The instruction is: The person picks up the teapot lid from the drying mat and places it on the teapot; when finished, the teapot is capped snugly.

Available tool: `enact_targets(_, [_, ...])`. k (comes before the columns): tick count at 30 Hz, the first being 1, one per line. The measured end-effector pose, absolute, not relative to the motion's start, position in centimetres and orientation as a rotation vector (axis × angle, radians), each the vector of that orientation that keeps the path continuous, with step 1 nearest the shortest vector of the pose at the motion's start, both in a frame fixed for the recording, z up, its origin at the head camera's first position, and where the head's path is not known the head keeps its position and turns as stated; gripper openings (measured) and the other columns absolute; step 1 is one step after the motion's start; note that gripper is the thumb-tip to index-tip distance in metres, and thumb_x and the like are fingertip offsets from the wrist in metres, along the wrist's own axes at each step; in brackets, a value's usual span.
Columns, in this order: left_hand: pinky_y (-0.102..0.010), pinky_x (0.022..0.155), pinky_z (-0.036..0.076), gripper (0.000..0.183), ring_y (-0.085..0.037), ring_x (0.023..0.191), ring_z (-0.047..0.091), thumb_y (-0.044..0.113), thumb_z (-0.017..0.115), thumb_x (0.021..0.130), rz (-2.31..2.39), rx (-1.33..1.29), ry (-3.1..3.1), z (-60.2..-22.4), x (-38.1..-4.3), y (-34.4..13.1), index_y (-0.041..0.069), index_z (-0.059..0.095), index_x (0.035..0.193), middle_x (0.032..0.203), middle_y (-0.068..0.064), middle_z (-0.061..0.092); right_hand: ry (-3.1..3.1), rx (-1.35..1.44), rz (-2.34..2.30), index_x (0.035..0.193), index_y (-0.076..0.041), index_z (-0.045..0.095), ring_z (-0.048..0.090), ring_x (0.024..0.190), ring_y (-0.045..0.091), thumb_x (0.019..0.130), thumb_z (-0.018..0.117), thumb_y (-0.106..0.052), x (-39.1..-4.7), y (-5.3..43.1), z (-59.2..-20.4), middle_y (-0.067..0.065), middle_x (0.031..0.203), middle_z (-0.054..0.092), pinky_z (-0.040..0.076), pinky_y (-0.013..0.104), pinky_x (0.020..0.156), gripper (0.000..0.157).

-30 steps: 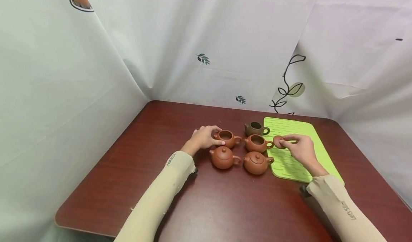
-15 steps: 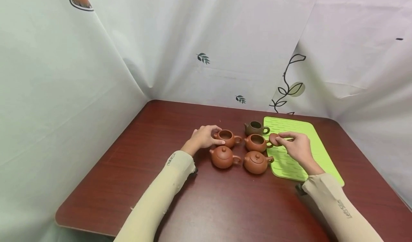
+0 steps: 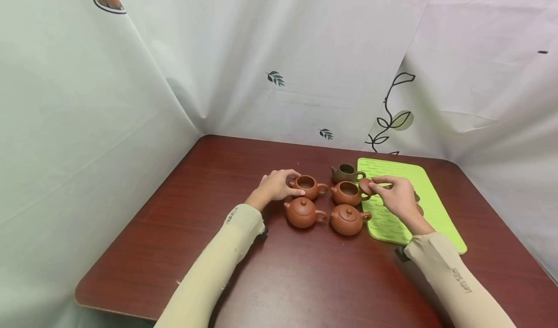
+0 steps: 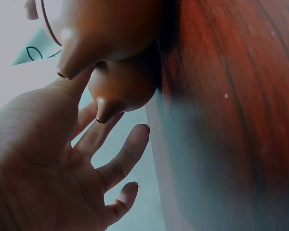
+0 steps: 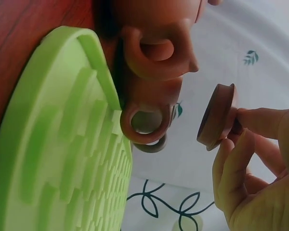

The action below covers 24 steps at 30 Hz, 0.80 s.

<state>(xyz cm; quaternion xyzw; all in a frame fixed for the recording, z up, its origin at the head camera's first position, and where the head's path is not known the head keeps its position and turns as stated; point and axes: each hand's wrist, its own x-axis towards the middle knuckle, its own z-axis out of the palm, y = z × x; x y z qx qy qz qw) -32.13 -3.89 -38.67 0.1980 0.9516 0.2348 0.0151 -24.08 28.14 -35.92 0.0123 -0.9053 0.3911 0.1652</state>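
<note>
My left hand holds a lidless reddish-brown clay teapot by its spout side, thumb in front and fingers behind. In the left wrist view, the lidded teapot nearer the camera partly covers it. My right hand pinches a round clay lid by its knob. The lid is tilted, its underside facing the teapots, and hangs beside the handle of a second lidless reddish-brown teapot, apart from its opening.
Two lidded teapots, left and right, stand in front. A lidless dark-brown teapot stands behind. A ridged green mat lies at right, with brown round pieces partly hidden by my right hand. The table meets fabric walls.
My right hand has carried the lid leftward and slightly up, closer to the second lidless teapot. Brown pieces on the mat have come into view behind it. My left hand stays put.
</note>
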Motion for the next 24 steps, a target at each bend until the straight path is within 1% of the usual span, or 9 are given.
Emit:
enact_targets(5, [-0.048,0.095,0.039,0.060,-0.019,0.113,0.059,0.058,0.075,0.080,0.725,0.606,2.959,-38.6,-32.1,-3.9,0.032,0.061,0.132,0.116,0.008,0.067,-2.571,0.041,1.105,0.111,0.001,0.074,0.062,0.074,0.002,0.094,0.070,-0.017,-24.0,27.9,-35.8,0.023,0.106,0.071,0.045,0.026,0.048,0.025])
enact_targets(11, [-0.047,0.095,0.039,0.060,-0.019,0.113,0.059,0.058,0.075,0.080,0.718,0.603,2.965,-38.6,-32.0,-3.8,0.032,0.061,0.132,0.116,0.008,0.067,-2.570,0.050,1.126,0.113,0.002,0.073,0.064,0.066,0.008,0.094,0.069,-0.013,-24.1,27.6,-35.7,0.024,0.104,0.071,0.042,0.026,0.044,0.024])
enact_targets(18, [-0.047,0.096,0.038,0.060,-0.019,0.113,0.059,0.058,0.075,0.081,0.721,0.603,2.962,-38.7,-32.0,-3.8,0.032,0.061,0.132,0.115,0.008,0.068,-2.587,0.061,1.140,0.113,0.002,0.073,0.060,0.061,0.003,0.094,0.069,-0.014,-24.2,27.2,-35.8,0.025,0.103,0.071,0.043,0.026,0.045,0.025])
enact_targets(22, [-0.047,0.095,0.038,0.060,-0.018,0.113,0.059,0.057,0.075,0.081,0.737,0.608,2.957,-38.6,-32.0,-3.8,0.031,0.061,0.132,0.116,0.008,0.068,-2.587,0.080,1.134,0.111,0.002,0.074,0.059,0.060,0.002,0.093,0.070,-0.014,-24.3,26.9,-35.7,0.024,0.098,0.072,0.043,0.026,0.044,0.024])
enact_targets(24, [-0.047,0.095,0.038,0.060,-0.018,0.113,0.059,0.057,0.075,0.081,0.744,0.606,2.955,-38.5,-31.9,-3.8,0.031,0.061,0.132,0.116,0.008,0.068,-2.594,0.083,1.135,0.111,0.002,0.074,0.060,0.059,0.004,0.093,0.070,-0.015,-24.3,26.7,-35.6,0.023,0.096,0.072,0.042,0.026,0.044,0.024])
